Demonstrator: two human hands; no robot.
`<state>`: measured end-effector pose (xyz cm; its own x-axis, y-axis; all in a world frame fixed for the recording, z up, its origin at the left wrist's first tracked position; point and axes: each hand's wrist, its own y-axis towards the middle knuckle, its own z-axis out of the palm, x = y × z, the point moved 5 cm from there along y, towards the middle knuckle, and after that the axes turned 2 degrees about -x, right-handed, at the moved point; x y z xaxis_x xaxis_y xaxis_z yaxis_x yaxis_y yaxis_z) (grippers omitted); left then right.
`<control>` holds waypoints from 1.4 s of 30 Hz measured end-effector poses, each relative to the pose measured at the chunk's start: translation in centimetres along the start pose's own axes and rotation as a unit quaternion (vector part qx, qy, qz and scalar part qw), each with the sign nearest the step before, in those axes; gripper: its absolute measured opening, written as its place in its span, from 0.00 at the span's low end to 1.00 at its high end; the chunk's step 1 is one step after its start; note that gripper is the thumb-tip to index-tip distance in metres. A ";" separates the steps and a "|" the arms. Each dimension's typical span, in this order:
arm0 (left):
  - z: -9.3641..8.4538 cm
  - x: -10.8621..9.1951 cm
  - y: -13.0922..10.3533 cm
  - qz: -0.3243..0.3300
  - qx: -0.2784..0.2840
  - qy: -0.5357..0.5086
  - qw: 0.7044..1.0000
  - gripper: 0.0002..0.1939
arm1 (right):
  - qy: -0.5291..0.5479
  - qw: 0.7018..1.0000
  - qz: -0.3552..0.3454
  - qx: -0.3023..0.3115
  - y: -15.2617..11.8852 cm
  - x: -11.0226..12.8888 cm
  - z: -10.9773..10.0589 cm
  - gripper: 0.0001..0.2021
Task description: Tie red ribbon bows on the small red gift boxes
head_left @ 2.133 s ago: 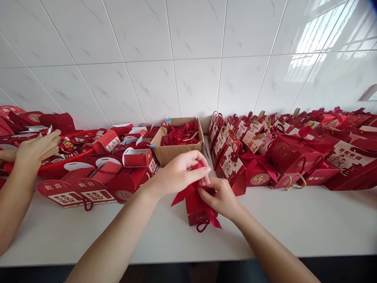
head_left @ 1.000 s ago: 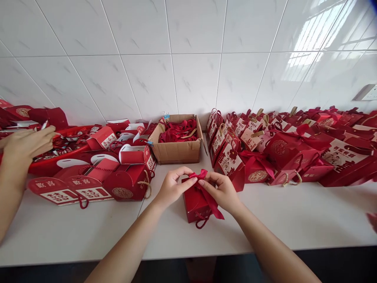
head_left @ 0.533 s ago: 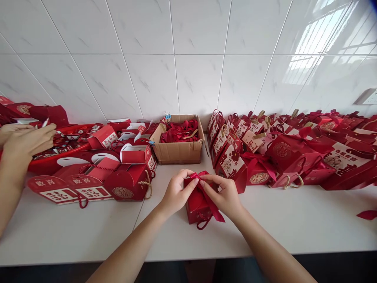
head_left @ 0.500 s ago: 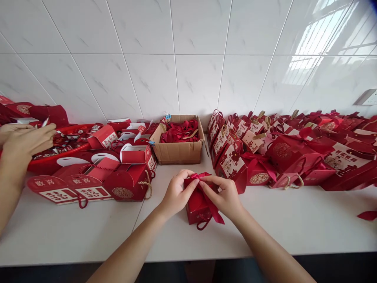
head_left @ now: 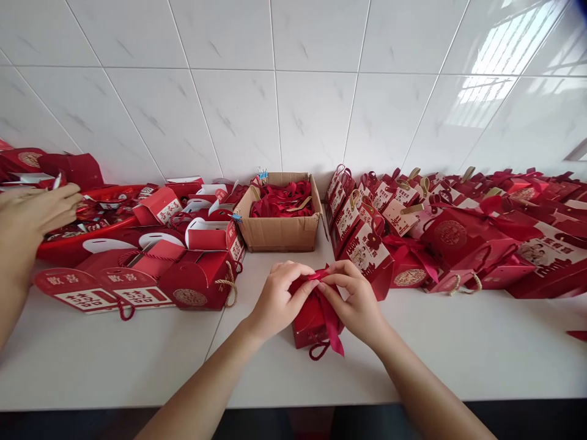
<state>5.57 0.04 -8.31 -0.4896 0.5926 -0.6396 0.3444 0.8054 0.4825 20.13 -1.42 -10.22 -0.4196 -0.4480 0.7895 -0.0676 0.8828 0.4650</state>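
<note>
A small red box (head_left: 308,325) stands on the white table near its front edge, with a dark red cord loop at its base. Over its top lies a red ribbon (head_left: 331,321), one tail hanging down the front right side. My left hand (head_left: 283,299) pinches the ribbon between thumb and index finger at the box's top. From the right, my right hand (head_left: 352,298) pinches the ribbon too, its fingertips touching those of my left hand. The fingers partly hide the ribbon's knot or loop.
Behind the hands sits a cardboard box (head_left: 279,233) of red ribbons. Finished-looking red boxes (head_left: 367,256) crowd the right; open red boxes (head_left: 195,290) stand left. Another person's hands (head_left: 39,211) are over a red tray (head_left: 59,247) at far left.
The view has shifted slightly. My two hands have moved closer together over the ribbon, and its tail hangs more steeply. The other person's hands have moved slightly left in view.
</note>
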 end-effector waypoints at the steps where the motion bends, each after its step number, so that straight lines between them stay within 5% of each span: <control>1: 0.0 0.1 0.0 -0.010 0.014 -0.015 1.000 0.05 | 0.002 1.000 0.011 -0.002 0.0 -0.2 0.0 0.10; 6: 0.0 0.4 -0.3 -0.042 0.064 -0.075 0.994 0.07 | 0.068 0.993 0.090 0.035 0.0 -1.0 0.3 0.12; 15: 0.3 0.9 -0.5 -0.030 0.034 -0.068 0.997 0.05 | 0.232 0.947 0.200 0.100 -0.3 -0.9 0.7 0.16; 24: 0.6 0.6 -0.2 -0.045 0.010 -0.153 0.987 0.02 | 0.283 0.933 0.190 0.119 -0.5 -0.8 1.5 0.15; 29: -0.7 0.6 -0.3 -0.003 -0.047 -0.030 0.998 0.03 | 0.280 0.937 0.186 0.090 -0.6 -1.1 1.6 0.13; 36: -1.3 0.3 -0.8 0.047 0.053 0.006 0.997 0.02 | 0.262 0.943 0.188 0.086 -0.8 -1.2 1.6 0.13; 42: -1.4 -0.2 -0.8 0.048 -0.020 0.033 0.998 0.03 | 0.242 0.953 0.172 0.068 -0.9 -1.0 1.5 0.12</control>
<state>4.31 -0.78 -7.72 -0.5086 0.6628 -0.5496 0.3596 0.7435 0.5639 19.24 -1.54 -11.99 0.0264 -0.1135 0.9932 -0.1321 0.9844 0.1161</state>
